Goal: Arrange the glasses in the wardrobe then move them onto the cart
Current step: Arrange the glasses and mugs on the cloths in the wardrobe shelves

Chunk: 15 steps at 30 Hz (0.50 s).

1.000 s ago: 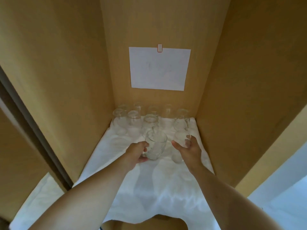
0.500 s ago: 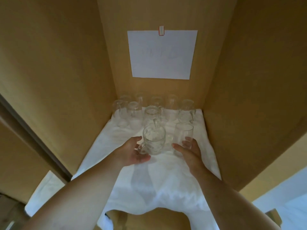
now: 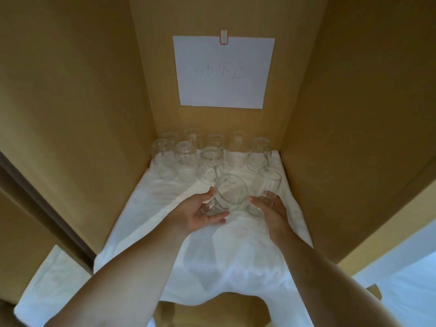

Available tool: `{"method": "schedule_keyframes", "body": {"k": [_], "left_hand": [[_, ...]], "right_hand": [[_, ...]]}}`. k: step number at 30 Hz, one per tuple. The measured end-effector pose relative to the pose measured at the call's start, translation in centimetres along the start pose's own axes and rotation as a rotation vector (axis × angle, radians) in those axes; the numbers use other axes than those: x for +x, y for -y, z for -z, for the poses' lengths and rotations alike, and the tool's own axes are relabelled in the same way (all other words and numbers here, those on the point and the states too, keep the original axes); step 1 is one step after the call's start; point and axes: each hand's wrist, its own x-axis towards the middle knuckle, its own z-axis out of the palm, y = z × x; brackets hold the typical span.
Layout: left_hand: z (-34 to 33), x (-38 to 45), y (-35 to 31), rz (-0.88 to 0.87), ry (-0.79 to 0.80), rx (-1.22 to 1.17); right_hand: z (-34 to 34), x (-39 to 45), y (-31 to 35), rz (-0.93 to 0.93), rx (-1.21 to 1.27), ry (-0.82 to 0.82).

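Note:
My left hand [image 3: 200,212] grips a clear glass mug [image 3: 230,195] by its base, tilted with the handle pointing away from me. My right hand [image 3: 271,208] holds a tall clear tumbler [image 3: 269,185], also tilted, just right of the mug. Both are lifted slightly above the white cloth [image 3: 165,208] that covers the wardrobe shelf. Several more clear glasses [image 3: 212,156] stand in two rows at the back of the shelf against the rear panel.
Wooden wardrobe walls close in on the left [image 3: 82,114] and right [image 3: 354,114]. A white paper sheet [image 3: 223,72] is clipped to the back panel. The cloth hangs over the shelf's front edge. Another cloth-covered surface [image 3: 52,286] shows at lower left.
Both hands have drawn the mug and the tumbler a little toward me and tipped them further. The view has moved closer to the shelf.

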Motion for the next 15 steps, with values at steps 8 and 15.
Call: {"method": "schedule_keyframes", "body": {"k": [8, 15], "left_hand": [[-0.3, -0.1, 0.0, -0.009, 0.002, -0.113], [-1.9, -0.1, -0.3, 0.039, -0.142, -0.072]], "right_hand": [[0.3, -0.4, 0.5, -0.011, 0.004, 0.012], [0.3, -0.6, 0.9, -0.033, 0.011, 0.024]]}}
